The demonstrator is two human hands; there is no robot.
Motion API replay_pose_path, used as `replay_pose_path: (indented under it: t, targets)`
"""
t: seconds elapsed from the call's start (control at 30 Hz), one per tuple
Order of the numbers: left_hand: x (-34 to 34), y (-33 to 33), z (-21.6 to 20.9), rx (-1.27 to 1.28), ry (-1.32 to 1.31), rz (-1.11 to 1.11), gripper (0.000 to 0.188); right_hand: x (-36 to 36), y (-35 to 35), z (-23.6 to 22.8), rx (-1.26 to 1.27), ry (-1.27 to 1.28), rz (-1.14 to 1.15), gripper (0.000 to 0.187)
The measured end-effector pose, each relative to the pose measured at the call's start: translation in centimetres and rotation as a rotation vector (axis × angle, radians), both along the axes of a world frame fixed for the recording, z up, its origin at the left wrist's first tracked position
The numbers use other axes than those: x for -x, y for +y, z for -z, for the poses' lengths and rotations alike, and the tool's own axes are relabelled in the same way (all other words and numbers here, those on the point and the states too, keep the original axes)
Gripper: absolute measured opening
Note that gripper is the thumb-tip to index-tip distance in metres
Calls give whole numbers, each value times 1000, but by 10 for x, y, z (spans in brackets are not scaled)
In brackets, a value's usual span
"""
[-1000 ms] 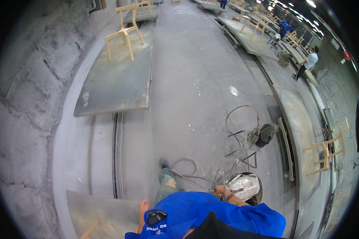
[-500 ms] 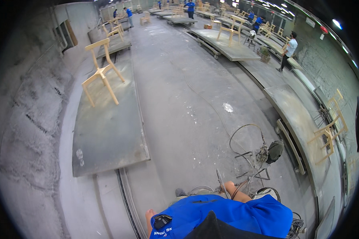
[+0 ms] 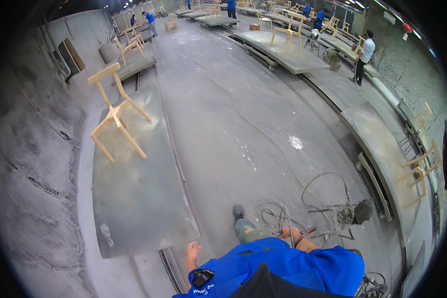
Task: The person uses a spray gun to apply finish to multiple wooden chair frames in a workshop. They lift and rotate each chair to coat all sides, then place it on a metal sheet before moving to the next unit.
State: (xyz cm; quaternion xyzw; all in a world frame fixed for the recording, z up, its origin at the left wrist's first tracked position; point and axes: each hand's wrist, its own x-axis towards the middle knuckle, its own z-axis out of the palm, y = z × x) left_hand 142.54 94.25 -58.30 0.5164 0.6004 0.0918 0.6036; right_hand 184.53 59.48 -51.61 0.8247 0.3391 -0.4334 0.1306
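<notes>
My left hand (image 3: 193, 248) is held low beside the near corner of the left platform (image 3: 139, 208). It looks empty, its fingers loosely parted. On that platform stands a bare wooden chair frame (image 3: 115, 113) without a seat, beyond my reach. My right hand (image 3: 287, 232) is closed around thin hoses (image 3: 284, 218) in front of my body. One hose loops up over the wrist, and a brown one (image 3: 305, 233) curves past the forearm. Whether a tool hangs on their ends is hidden.
Coiled hose (image 3: 268, 211) lies on the floor by my foot. A pump-like device on a stand (image 3: 347, 213) is to the right. A long platform (image 3: 372, 129) with chairs (image 3: 417, 171) runs along the right. Farther off, a person in a light shirt (image 3: 365, 54) stands among other platforms.
The view has moved forward, bringing the left platform and chair closer. My left hand has risen toward the platform's corner, and one leg has stepped ahead. My right hand keeps hold of the hoses.
</notes>
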Motion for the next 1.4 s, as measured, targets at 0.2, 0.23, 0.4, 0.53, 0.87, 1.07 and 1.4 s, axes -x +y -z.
replay_pose_path:
  t: [0.2, 0.23, 0.4, 0.53, 0.87, 1.07, 1.4]
  targets:
    - [-87, 87, 18, -233, 233, 333, 33, -130, 130, -9, 61, 9, -12, 78]
    - [-101, 106, 20, -294, 260, 347, 34, -155, 153, -8, 10, -13, -56, 80]
    - [-136, 175, 10, -97, 224, 27, 40, -259, 264, 7, 135, 15, -88, 72]
    - [-143, 223, 10, -48, 313, -27, 49, -304, 352, 19, 163, 3, -224, 68]
    - [-206, 504, 0, -259, 619, -191, 73, -335, 550, -53, -117, -3, 64, 68]
    - [-361, 750, -95, -737, 254, -227, 63, -365, 672, -74, -233, -192, 200, 50]
    - [-508, 1043, -298, -1362, 30, -485, 77, -460, 991, -134, -829, -292, 407, 55]
